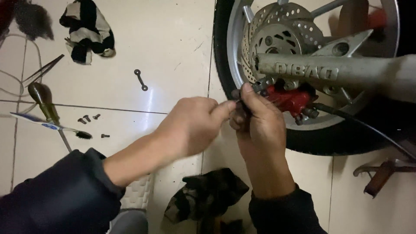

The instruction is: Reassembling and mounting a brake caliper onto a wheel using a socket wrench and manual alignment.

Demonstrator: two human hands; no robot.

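A motorcycle wheel with a drilled silver brake disc stands on the tiled floor at the right. A red brake caliper sits at the disc's lower edge, under a grey swingarm. My right hand grips a thin dark tool or pin just left of the caliper, thumb pointing up. My left hand meets it from the left, fingertips pinching the same small part. What exactly lies between the fingers is hidden.
A black hose runs right from the caliper. On the floor lie a screwdriver with a brown handle, a toothbrush, several small bolts, a small link, two rags and a stand foot.
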